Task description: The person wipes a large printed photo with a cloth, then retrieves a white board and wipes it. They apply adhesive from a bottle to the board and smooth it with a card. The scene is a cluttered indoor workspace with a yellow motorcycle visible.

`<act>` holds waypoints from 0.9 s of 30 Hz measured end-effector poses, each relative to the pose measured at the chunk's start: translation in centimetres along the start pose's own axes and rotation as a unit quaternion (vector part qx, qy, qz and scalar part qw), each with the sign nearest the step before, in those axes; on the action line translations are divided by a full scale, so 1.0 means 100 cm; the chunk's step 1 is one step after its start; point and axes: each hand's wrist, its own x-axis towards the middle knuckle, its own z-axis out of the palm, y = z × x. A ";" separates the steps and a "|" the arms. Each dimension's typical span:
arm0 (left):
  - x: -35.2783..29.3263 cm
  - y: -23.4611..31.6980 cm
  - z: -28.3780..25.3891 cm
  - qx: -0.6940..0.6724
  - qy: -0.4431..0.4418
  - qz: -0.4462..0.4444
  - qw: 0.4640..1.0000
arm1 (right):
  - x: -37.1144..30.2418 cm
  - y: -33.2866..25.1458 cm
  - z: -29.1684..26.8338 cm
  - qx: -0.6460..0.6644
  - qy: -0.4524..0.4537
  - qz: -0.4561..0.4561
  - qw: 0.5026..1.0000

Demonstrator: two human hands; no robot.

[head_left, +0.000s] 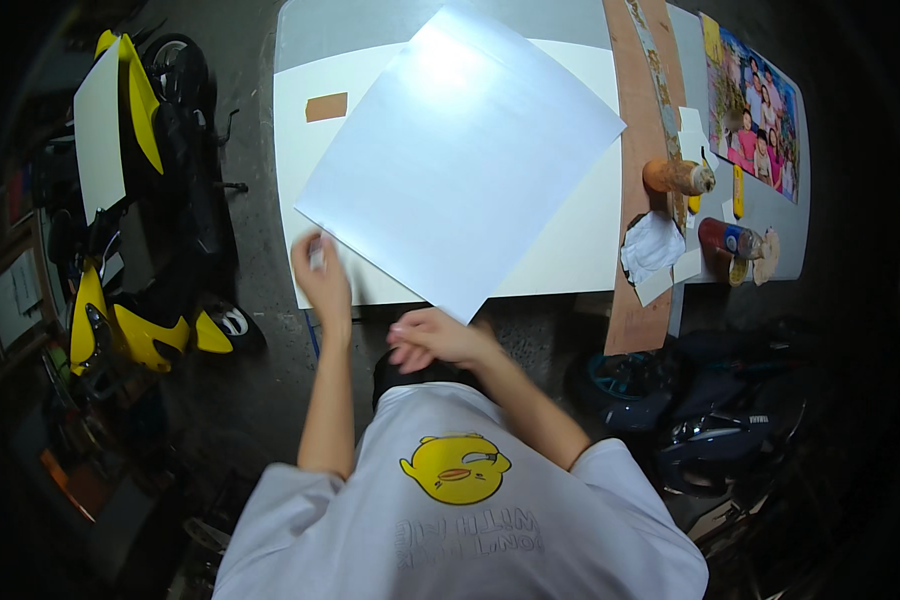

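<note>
A large glossy pale-blue sheet (460,170) lies turned at an angle on the white board (560,255) that covers much of the table. Its nearest corner reaches over the front edge. My left hand (322,278) is at the sheet's near-left edge, its thumb and fingers curled together and the fingertips meeting that edge. In front of the table, close to the nearest corner, my right hand (438,340) is slightly blurred. Its fingers are loosely bent and apart, and I see nothing in them.
Brown tape (326,107) lies left of the sheet. Along the right run a wooden strip (638,310), a brown bottle (678,178), a red-filled bottle (730,238), crumpled white cloth or paper (653,247) and a group photo (755,115). Motorbikes, one yellow-black (150,335) and one dark (715,450), flank me.
</note>
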 end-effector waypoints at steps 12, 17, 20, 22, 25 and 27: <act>-0.114 -0.051 0.042 -0.226 -0.112 -0.365 0.896 | -0.020 -0.244 -0.366 -0.543 0.615 -0.187 0.540; -0.080 -0.065 0.033 -0.217 -0.098 -0.328 0.914 | -0.061 -0.224 -0.362 -0.535 0.576 -0.222 0.577; -0.031 -0.058 -0.011 -0.127 -0.160 -0.229 0.952 | -0.092 -0.145 -0.337 -0.479 0.596 -0.277 0.582; 0.001 -0.050 -0.022 -0.101 -0.168 -0.232 0.953 | -0.111 -0.078 -0.298 -0.410 0.634 -0.296 0.585; 0.042 -0.070 -0.018 -0.052 -0.234 -0.199 0.950 | -0.122 0.016 -0.289 -0.357 0.661 -0.245 0.613; 0.061 -0.104 -0.007 -0.040 -0.225 -0.177 0.957 | -0.112 0.055 -0.290 -0.315 0.686 -0.264 0.601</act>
